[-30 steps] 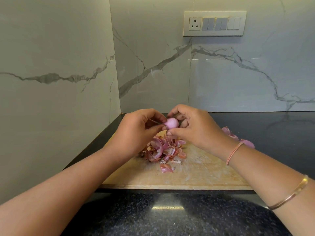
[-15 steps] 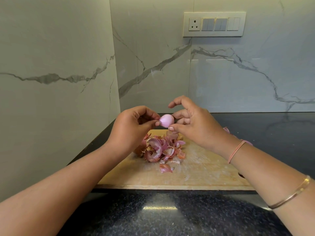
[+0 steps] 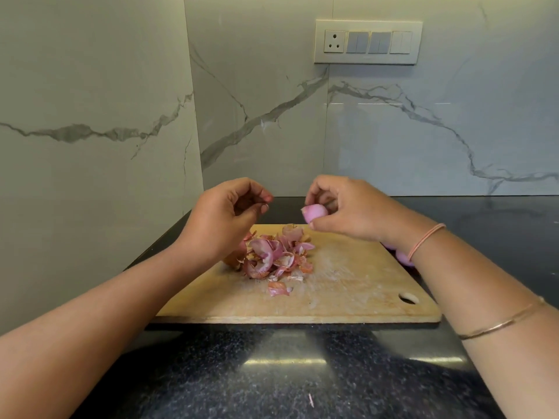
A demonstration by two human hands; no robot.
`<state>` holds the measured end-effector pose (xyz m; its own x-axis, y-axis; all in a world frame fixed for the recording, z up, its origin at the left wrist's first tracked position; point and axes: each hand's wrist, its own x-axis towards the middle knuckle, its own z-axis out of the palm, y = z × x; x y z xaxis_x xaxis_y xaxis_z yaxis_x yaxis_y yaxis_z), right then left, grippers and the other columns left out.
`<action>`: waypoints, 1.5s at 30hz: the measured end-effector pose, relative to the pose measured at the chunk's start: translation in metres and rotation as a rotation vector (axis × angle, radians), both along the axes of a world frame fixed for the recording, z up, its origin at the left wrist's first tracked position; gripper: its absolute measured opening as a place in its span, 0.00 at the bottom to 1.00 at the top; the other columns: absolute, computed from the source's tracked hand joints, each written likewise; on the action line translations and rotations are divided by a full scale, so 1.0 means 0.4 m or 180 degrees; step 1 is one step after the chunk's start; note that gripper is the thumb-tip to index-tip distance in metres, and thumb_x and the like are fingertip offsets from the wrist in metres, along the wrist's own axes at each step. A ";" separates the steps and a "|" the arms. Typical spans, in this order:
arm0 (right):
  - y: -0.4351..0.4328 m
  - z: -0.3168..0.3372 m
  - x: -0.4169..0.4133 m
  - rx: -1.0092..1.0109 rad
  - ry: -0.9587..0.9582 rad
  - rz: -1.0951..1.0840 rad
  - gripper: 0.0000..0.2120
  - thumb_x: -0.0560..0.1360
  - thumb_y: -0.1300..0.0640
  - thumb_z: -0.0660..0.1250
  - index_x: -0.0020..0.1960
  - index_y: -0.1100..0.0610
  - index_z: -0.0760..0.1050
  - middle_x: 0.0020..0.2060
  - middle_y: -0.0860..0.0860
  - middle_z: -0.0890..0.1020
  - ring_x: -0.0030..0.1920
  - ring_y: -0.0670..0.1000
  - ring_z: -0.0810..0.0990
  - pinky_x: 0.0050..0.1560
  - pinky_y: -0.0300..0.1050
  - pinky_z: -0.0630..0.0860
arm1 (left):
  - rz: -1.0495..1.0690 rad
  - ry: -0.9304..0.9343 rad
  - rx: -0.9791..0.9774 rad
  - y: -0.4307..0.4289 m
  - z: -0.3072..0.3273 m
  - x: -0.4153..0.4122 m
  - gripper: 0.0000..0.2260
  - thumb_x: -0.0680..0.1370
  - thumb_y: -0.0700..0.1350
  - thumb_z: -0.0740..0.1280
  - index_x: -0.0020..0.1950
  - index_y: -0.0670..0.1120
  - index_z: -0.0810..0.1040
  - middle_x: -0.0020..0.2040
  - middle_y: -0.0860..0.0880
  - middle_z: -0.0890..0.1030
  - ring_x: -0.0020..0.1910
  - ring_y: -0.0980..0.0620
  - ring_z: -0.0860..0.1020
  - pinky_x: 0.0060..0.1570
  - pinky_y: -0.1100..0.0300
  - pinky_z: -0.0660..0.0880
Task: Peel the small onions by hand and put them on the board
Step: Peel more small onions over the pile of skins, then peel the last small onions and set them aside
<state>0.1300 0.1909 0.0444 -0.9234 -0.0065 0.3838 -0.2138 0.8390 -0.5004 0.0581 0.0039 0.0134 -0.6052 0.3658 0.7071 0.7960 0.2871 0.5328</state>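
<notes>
right hand [image 3: 351, 210] pinches a small peeled pink onion [image 3: 316, 213]; left hand [image 3: 223, 219] curled, contents unclear. other pink bulbs [image 3: 403, 257] mostly hidden behind right wrist.

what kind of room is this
Most likely a home kitchen: a wooden chopping board with onion peels sits on a dark speckled stone counter, backed by marble-look wall tiles and a switch-and-socket panel.
</notes>
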 end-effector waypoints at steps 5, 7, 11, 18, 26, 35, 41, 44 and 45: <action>0.086 0.053 0.041 0.0293 -0.0431 -0.0790 0.07 0.69 0.63 0.70 0.46 0.54 0.76 0.41 0.50 0.81 0.43 0.52 0.80 0.43 0.45 0.75 | 0.0090 -0.0014 -0.0014 -0.003 0.005 0.011 0.11 0.76 0.36 0.67 0.44 0.54 0.78 0.42 0.58 0.80 0.41 0.64 0.78 0.42 0.73 0.74; 0.120 0.057 0.048 0.0127 -0.0688 -0.1009 0.07 0.70 0.66 0.68 0.46 0.59 0.76 0.39 0.54 0.82 0.39 0.55 0.80 0.42 0.44 0.76 | 0.0158 -0.0026 -0.0019 -0.003 0.005 0.012 0.16 0.77 0.34 0.64 0.42 0.56 0.78 0.44 0.56 0.81 0.44 0.59 0.79 0.47 0.64 0.77; 0.169 0.052 0.053 -0.0100 -0.1016 -0.1318 0.06 0.71 0.68 0.67 0.46 0.60 0.75 0.36 0.57 0.79 0.38 0.55 0.78 0.39 0.43 0.78 | 0.0215 -0.0146 0.0086 -0.007 0.006 0.008 0.20 0.76 0.32 0.60 0.37 0.55 0.79 0.45 0.52 0.81 0.46 0.53 0.79 0.53 0.49 0.78; 0.225 0.062 0.098 -0.0332 -0.1834 -0.1408 0.06 0.71 0.68 0.71 0.43 0.62 0.75 0.35 0.57 0.79 0.34 0.50 0.76 0.35 0.39 0.77 | 0.0262 -0.0254 0.0060 -0.003 0.002 0.003 0.19 0.77 0.33 0.60 0.37 0.54 0.79 0.45 0.50 0.82 0.46 0.49 0.80 0.52 0.45 0.78; 0.231 0.029 0.097 -0.0300 -0.2602 -0.1138 0.07 0.71 0.67 0.72 0.43 0.62 0.74 0.39 0.56 0.80 0.41 0.49 0.80 0.47 0.41 0.79 | 0.0394 -0.0363 0.0120 -0.007 0.006 0.001 0.18 0.77 0.33 0.60 0.37 0.53 0.79 0.44 0.53 0.82 0.46 0.50 0.80 0.53 0.47 0.78; 0.223 0.026 0.105 -0.0417 -0.2595 -0.1030 0.07 0.70 0.70 0.71 0.41 0.63 0.73 0.40 0.57 0.80 0.42 0.50 0.81 0.50 0.44 0.79 | 0.0416 -0.0426 0.0164 -0.016 0.011 0.002 0.21 0.78 0.33 0.59 0.35 0.56 0.80 0.45 0.51 0.82 0.48 0.48 0.80 0.53 0.46 0.78; 0.220 0.045 0.123 -0.0326 -0.2514 -0.1136 0.09 0.69 0.68 0.73 0.44 0.64 0.73 0.42 0.58 0.79 0.43 0.51 0.80 0.51 0.44 0.79 | 0.0514 -0.0379 0.0118 -0.022 0.018 0.004 0.19 0.78 0.33 0.60 0.38 0.54 0.79 0.45 0.50 0.82 0.48 0.49 0.79 0.52 0.48 0.78; 0.217 0.056 0.131 -0.0326 -0.2302 -0.1182 0.10 0.68 0.67 0.74 0.43 0.63 0.73 0.40 0.57 0.78 0.40 0.51 0.78 0.46 0.43 0.78 | 0.0574 -0.0286 0.0110 -0.027 0.024 0.004 0.18 0.78 0.34 0.60 0.38 0.54 0.79 0.46 0.49 0.82 0.47 0.49 0.79 0.51 0.48 0.78; 0.217 0.058 0.130 -0.0335 -0.2221 -0.1173 0.10 0.68 0.67 0.74 0.42 0.62 0.73 0.39 0.57 0.78 0.38 0.51 0.78 0.44 0.42 0.78 | 0.0596 -0.0258 0.0099 -0.028 0.026 0.005 0.18 0.78 0.34 0.60 0.38 0.55 0.79 0.46 0.50 0.82 0.47 0.50 0.79 0.51 0.49 0.78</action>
